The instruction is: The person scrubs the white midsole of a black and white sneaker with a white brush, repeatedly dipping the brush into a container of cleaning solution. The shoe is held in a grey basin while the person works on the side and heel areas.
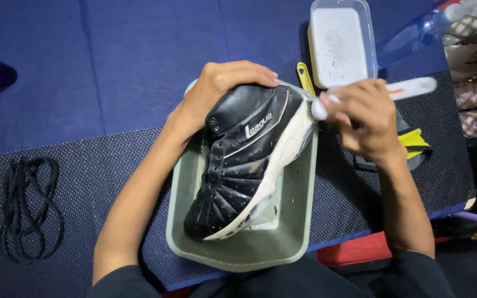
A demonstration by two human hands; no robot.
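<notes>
A black high-top shoe with a white sole lies on its side in a grey-green plastic basin. My left hand grips the shoe at its heel and ankle. My right hand holds a white toothbrush, and the brush head touches the white sole edge near the heel.
A rectangular clear tub with white foamy liquid stands behind the basin. A yellow-handled brush lies next to it. A blue spray bottle is at the top right. Black laces lie at left on the dark mesh mat.
</notes>
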